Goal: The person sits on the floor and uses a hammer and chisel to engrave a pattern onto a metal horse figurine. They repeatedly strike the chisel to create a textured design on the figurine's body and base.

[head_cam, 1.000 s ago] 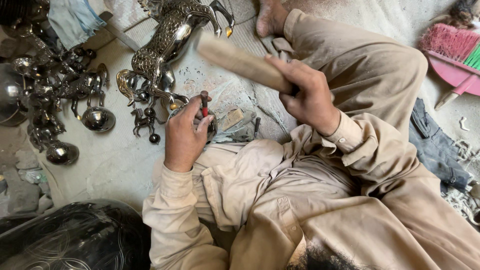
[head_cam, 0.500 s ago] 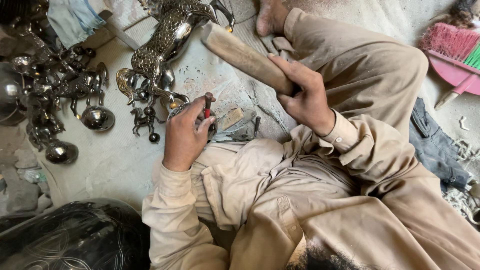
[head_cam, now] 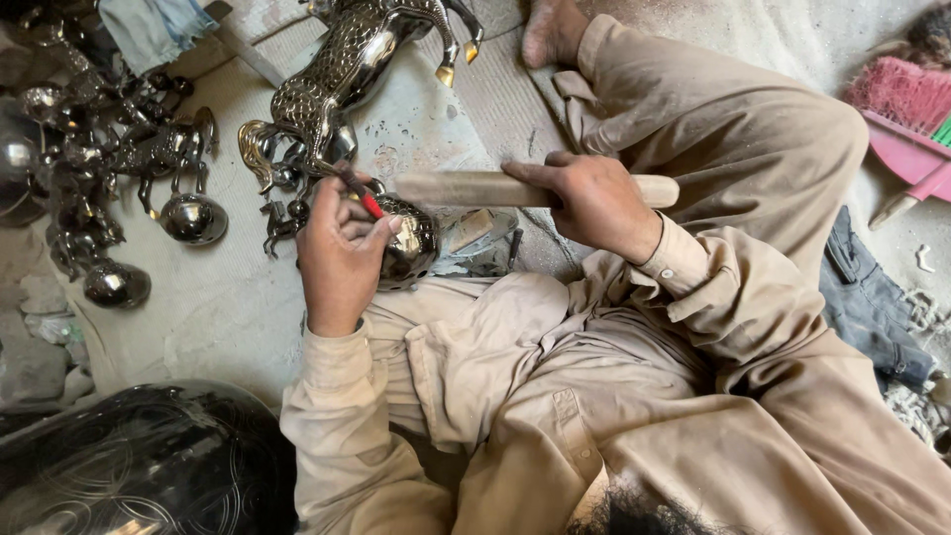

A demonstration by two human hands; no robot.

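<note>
Your right hand (head_cam: 594,203) grips the wooden stick (head_cam: 475,188), now lying level, tip pointing left. Earlier it slanted upward. Your left hand (head_cam: 342,253) clasps the red-handled tool (head_cam: 362,195).

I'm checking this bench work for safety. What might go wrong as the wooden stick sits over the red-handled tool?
The wooden stick in the right hand lies just above the left hand, so a misplaced blow may hit the fingers. The red-handled tool rests on a rounded shiny metal piece and might skid off it.
</note>
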